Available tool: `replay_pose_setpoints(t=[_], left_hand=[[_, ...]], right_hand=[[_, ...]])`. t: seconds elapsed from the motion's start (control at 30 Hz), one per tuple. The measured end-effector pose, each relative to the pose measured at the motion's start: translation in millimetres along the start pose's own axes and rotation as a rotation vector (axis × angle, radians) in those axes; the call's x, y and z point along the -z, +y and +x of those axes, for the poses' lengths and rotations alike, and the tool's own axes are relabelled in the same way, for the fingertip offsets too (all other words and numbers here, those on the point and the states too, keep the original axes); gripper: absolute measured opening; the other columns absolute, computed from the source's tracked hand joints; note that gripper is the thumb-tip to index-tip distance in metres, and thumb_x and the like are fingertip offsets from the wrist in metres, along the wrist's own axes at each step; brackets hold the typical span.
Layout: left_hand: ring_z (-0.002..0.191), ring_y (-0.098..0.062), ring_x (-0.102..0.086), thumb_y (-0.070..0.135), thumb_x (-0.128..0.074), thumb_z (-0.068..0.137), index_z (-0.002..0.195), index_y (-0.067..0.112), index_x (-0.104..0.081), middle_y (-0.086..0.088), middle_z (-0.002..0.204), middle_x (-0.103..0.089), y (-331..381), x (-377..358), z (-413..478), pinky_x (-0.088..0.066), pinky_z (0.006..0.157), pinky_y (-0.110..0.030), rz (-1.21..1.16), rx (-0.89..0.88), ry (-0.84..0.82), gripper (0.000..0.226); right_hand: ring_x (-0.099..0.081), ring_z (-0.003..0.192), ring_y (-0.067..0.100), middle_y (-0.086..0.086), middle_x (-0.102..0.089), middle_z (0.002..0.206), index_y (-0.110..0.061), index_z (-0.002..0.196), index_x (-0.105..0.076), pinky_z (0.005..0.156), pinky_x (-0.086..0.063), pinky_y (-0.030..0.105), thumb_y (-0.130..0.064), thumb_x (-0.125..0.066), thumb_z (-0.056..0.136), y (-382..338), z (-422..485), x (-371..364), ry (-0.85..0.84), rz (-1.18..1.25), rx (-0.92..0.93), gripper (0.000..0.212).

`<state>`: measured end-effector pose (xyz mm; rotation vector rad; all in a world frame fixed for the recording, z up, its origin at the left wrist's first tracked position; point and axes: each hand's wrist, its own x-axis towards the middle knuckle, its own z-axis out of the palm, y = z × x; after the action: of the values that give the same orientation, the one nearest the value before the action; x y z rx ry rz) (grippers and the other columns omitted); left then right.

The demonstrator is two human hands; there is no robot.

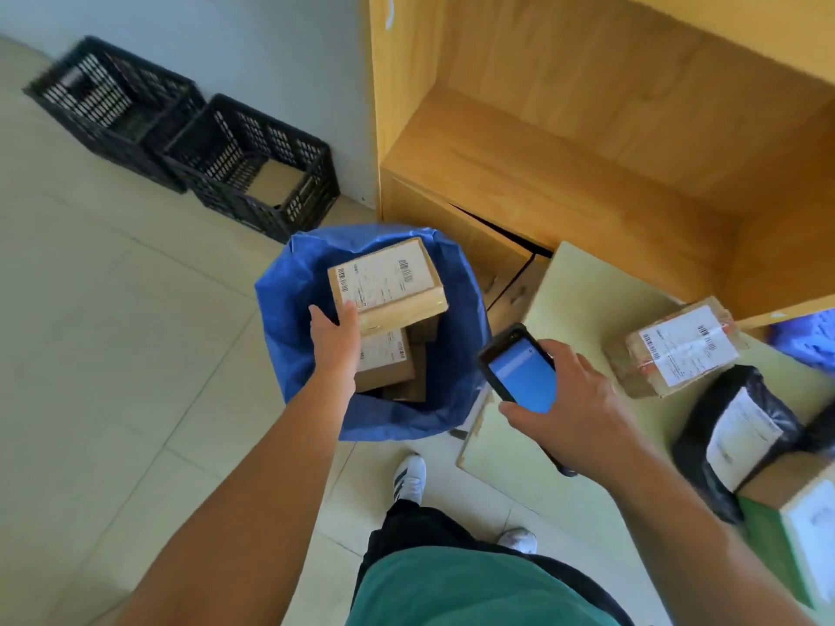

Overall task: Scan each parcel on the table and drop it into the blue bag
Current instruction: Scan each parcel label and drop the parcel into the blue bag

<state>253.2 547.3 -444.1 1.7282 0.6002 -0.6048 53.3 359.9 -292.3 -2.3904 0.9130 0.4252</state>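
A blue bag (289,309) stands open on the floor with several cardboard parcels inside. My left hand (336,336) reaches over its mouth and touches the near corner of a labelled cardboard parcel (388,282) that lies tilted on top of the others; whether the fingers grip it I cannot tell. My right hand (574,404) holds a black handheld scanner (519,372) with a lit blue screen, over the table's left edge. On the table (569,300) lie a taped cardboard parcel (677,350), a black plastic-wrapped parcel (741,426) and a box (799,517) at the right edge.
Two black plastic crates (244,164) stand on the tiled floor against the wall at the upper left. A wooden shelf unit (565,142) rises behind the bag and table. My feet in white shoes (409,478) are just below the bag.
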Motion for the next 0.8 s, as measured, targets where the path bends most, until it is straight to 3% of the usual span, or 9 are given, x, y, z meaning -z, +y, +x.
replay_pose_setpoints(t=[0.07, 0.13, 0.2, 0.3, 0.43, 0.53, 0.7, 0.8], left_hand=[[0.149, -0.028, -0.036, 0.046, -0.047, 0.103, 0.165, 0.029, -0.003, 0.001, 0.169, -0.026, -4, 8, 5, -0.038, 0.11, -0.037, 0.039, -0.06, 0.092, 0.078], [0.152, -0.025, -0.033, 0.037, -0.045, 0.106, 0.165, 0.025, -0.009, 0.0, 0.17, -0.025, -7, 13, 3, -0.033, 0.11, -0.03, 0.09, -0.139, 0.132, 0.07], [0.147, -0.027, -0.04, 0.038, -0.044, 0.106, 0.165, 0.026, -0.013, -0.001, 0.167, -0.03, -12, 13, 1, -0.037, 0.113, -0.035, 0.149, -0.154, 0.111, 0.067], [0.132, -0.03, -0.055, 0.044, -0.042, 0.104, 0.163, 0.031, -0.016, -0.004, 0.159, -0.044, -14, 4, -11, -0.047, 0.104, -0.039, 0.227, -0.152, 0.047, 0.066], [0.13, -0.029, -0.055, 0.058, -0.041, 0.093, 0.158, 0.042, -0.02, -0.005, 0.15, -0.052, -14, -16, -29, -0.048, 0.107, -0.049, 0.315, -0.239, -0.044, 0.07], [0.132, -0.029, -0.054, 0.068, -0.04, 0.089, 0.155, 0.048, -0.021, -0.002, 0.151, -0.051, -14, -35, -42, -0.046, 0.108, -0.055, 0.424, -0.31, -0.083, 0.072], [0.146, -0.03, -0.041, 0.043, -0.048, 0.105, 0.162, 0.03, -0.023, -0.003, 0.161, -0.042, -7, -80, -88, -0.034, 0.118, -0.047, 0.526, -0.485, -0.185, 0.065], [0.15, -0.025, -0.035, 0.035, -0.052, 0.105, 0.163, 0.025, -0.024, -0.003, 0.164, -0.037, -6, -112, -113, -0.03, 0.119, -0.042, 0.523, -0.579, -0.26, 0.065]], right_hand=[[-0.054, 0.08, 0.008, -0.01, -0.049, 0.105, -0.035, 0.136, -0.037, 0.05, -0.041, 0.02, -0.048, -0.075, 0.079, -4, 0, 0, -0.003, 0.01, 0.0, 0.07], [-0.055, 0.079, 0.008, -0.011, -0.049, 0.105, -0.036, 0.135, -0.037, 0.049, -0.043, 0.021, -0.048, -0.075, 0.078, -4, 0, 1, -0.002, 0.014, -0.013, 0.069], [-0.055, 0.082, 0.009, -0.009, -0.05, 0.106, -0.035, 0.136, -0.037, 0.052, -0.043, 0.022, -0.048, -0.075, 0.078, 0, -2, 1, -0.008, 0.009, -0.027, 0.071], [-0.055, 0.086, 0.013, -0.007, -0.049, 0.108, -0.033, 0.139, -0.036, 0.056, -0.044, 0.023, -0.048, -0.075, 0.078, 7, -6, 1, -0.001, 0.014, -0.053, 0.074], [-0.055, 0.092, 0.018, -0.005, -0.05, 0.11, -0.031, 0.141, -0.036, 0.074, -0.053, 0.036, -0.051, -0.076, 0.077, 22, -15, 3, 0.022, 0.043, -0.087, 0.078], [-0.056, 0.093, 0.02, -0.004, -0.051, 0.112, -0.031, 0.141, -0.036, 0.073, -0.053, 0.035, -0.052, -0.076, 0.077, 39, -23, 8, 0.044, 0.073, -0.119, 0.079], [-0.056, 0.094, 0.021, -0.005, -0.049, 0.115, -0.032, 0.145, -0.033, 0.062, -0.044, 0.029, -0.053, -0.075, 0.078, 82, -40, 17, 0.077, 0.117, -0.196, 0.082], [-0.054, 0.097, 0.02, -0.004, -0.052, 0.121, -0.032, 0.147, -0.031, 0.069, -0.047, 0.033, -0.054, -0.075, 0.077, 112, -53, 24, 0.118, 0.139, -0.242, 0.086]])
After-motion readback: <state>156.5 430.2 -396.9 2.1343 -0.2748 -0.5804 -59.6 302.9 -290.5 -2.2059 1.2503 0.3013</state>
